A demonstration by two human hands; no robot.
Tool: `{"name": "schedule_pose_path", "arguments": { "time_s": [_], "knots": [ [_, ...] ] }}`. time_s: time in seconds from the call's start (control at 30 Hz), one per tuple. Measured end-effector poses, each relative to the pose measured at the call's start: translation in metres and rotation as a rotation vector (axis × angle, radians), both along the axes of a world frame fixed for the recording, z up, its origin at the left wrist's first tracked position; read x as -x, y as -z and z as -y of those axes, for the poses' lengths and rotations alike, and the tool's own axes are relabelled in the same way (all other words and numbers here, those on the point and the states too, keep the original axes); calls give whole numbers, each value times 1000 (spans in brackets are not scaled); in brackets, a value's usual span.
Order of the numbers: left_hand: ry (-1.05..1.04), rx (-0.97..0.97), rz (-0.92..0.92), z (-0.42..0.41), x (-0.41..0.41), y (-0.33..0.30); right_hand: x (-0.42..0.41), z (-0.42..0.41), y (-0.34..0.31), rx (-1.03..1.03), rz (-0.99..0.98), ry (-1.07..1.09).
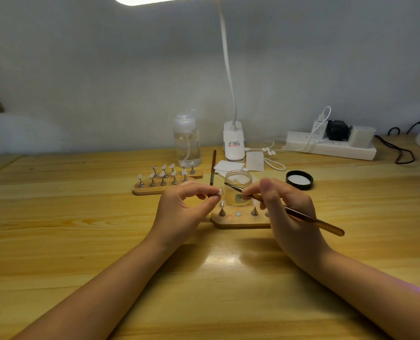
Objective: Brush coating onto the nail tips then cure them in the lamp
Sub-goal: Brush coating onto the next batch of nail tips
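my left hand pinches one nail tip; my right hand grips the brush. coating looks barely started, curing not yet done.

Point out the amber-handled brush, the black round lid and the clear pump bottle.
amber-handled brush [309,218]: head view, mid-handle behind the right hand.
black round lid [299,179]: head view, its pale inside.
clear pump bottle [187,146]: head view, middle of the body.
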State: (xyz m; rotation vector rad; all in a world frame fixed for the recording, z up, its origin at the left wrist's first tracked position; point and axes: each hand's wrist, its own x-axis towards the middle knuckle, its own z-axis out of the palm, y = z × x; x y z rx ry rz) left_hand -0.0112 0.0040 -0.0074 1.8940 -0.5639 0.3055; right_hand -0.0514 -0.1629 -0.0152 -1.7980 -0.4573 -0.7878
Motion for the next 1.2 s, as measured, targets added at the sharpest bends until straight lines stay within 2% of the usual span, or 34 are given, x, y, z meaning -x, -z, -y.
{"name": "schedule_pose_path", "arguments": {
  "time_s": [0.23, 0.47, 0.67, 0.97, 1.2],
  "knots": [
    [-8, -5, -3, 1, 0, 0, -1, -1, 1, 89, 31, 1],
    [1, -13, 2, 5, -3, -2, 1, 1, 2, 15, 51, -11],
    [4, -12, 2, 2, -1, -1, -1, -2, 1, 127, 58, 58],
    [-1, -20, -3, 1, 0, -1, -3, -2, 1, 24, 61, 34],
    [-5, -18, 2, 1, 0, -1, 1, 0, 1, 130, 67, 71]
  ]
}}
